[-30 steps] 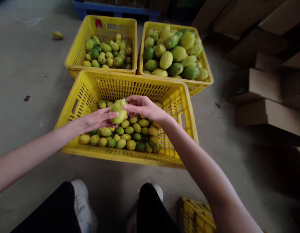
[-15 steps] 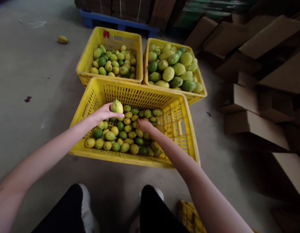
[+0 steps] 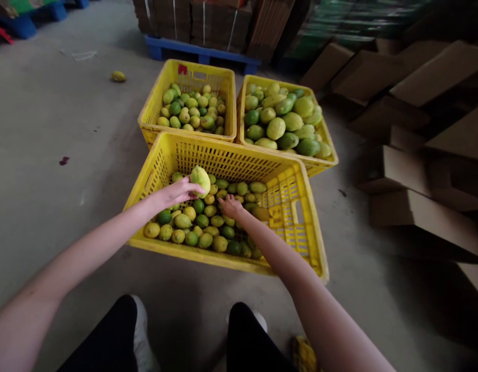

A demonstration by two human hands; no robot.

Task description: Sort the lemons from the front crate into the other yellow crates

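Note:
Several yellow and green lemons (image 3: 182, 221) lie in the near yellow crate (image 3: 219, 259). Above them, my left hand (image 3: 180, 191) is closed round a large pale yellow-green lemon (image 3: 200, 180), held near the crate's left side. My right hand (image 3: 231, 206) reaches down among the smaller fruit in the middle of the crate. Its fingers look apart and touch the lemons there. No fruit shows inside the right hand, though its palm is turned away.
Behind stand a yellow crate (image 3: 146, 114) of smaller lemons and another crate (image 3: 334, 156) of larger fruit. Cardboard boxes (image 3: 401, 168) line the right side. A blue pallet (image 3: 177, 50) bears stacked cardboard. One fruit (image 3: 118, 76) lies on the floor at left.
The view has shifted, so the crates appear lower and farther right. The large lemon stays in my left hand, slightly turned. My right hand's fingers have spread among the fruit.

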